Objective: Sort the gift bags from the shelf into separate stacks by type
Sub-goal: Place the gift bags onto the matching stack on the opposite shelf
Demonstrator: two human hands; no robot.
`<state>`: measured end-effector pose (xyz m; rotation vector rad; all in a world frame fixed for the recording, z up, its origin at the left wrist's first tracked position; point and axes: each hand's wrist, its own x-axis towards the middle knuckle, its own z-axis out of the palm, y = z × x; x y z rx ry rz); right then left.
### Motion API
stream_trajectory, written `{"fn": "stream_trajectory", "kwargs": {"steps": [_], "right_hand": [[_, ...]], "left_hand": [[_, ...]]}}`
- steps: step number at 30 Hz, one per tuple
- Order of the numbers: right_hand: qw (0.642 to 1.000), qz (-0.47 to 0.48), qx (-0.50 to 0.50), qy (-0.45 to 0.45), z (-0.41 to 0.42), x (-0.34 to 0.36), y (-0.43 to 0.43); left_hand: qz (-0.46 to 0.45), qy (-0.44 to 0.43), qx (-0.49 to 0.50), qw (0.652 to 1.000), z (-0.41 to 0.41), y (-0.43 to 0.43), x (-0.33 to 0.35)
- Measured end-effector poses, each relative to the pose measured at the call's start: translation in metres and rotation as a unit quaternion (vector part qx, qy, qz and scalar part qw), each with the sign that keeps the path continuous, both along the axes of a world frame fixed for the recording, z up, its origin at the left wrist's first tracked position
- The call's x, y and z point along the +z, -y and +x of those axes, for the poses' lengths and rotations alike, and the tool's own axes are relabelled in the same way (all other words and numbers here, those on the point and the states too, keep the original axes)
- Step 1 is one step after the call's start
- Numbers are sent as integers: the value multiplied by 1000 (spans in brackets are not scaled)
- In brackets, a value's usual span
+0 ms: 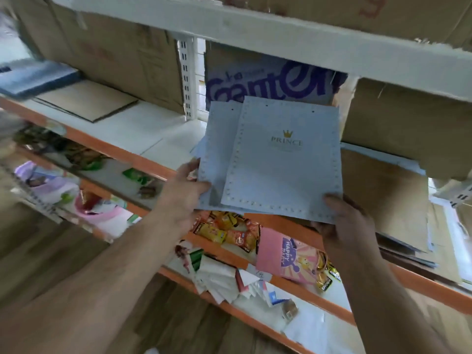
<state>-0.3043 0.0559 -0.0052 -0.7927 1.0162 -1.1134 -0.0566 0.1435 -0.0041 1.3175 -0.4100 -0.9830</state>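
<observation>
**Pale blue gift bags held at shelf edge**

A person's left grip [184,192] and right grip [342,221] hold a small sheaf of flat pale blue gift bags [281,169] between them, above the orange front rail of a white shelf [122,129]. The left thumb lies on the sheaf's lower left edge, with the fingers reaching round behind it. The right thumb pins the lower right corner, and the fingers there are hidden under the paper. The top bag bears a gold crown and the word PRINCE inside a dotted border. A second bag [217,149] of the same colour juts out from under it toward the left grip. Just beyond the right grip, on the same shelf, lies a flat stack of brown paper bags [383,195], with pale blue edges showing beneath it. Behind the sheaf, farther from both grips, stands a cardboard box [268,77] with purple lettering. Below the grips, on the next shelf down, are orange snack sachets [227,229] and a pink bag [286,256] printed HAPPY BABY. Well out from the left grip, a brown sheet [86,100] lies flat on the shelf.
</observation>
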Motion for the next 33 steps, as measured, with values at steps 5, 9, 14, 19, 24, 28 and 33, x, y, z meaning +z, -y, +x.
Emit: {"fn": "stream_trajectory", "kwargs": {"steps": [5, 9, 14, 19, 24, 28, 33], "right_hand": [[999, 25, 17, -11, 83, -2, -23], [999, 31, 36, -14, 169, -7, -57], [994, 36, 104, -26, 278, -17, -111], [985, 28, 167, -41, 369, -18, -150], [975, 43, 218, -31, 438, -13, -162], [970, 51, 237, -33, 496, -16, -156], [963, 54, 263, -19, 580, -24, -137]], "left_hand": [[-19, -4, 44, 999, 79, -52, -9], [-23, -3, 72, 997, 154, -102, -14], [-15, 10, 98, 995, 250, -170, -18], [19, 0, 150, 988, 330, -216, -24], [38, -7, 218, 975, 398, -240, -35], [38, -35, 248, 967, 449, -249, -44], [32, -31, 272, 961, 519, -238, -56]]}}
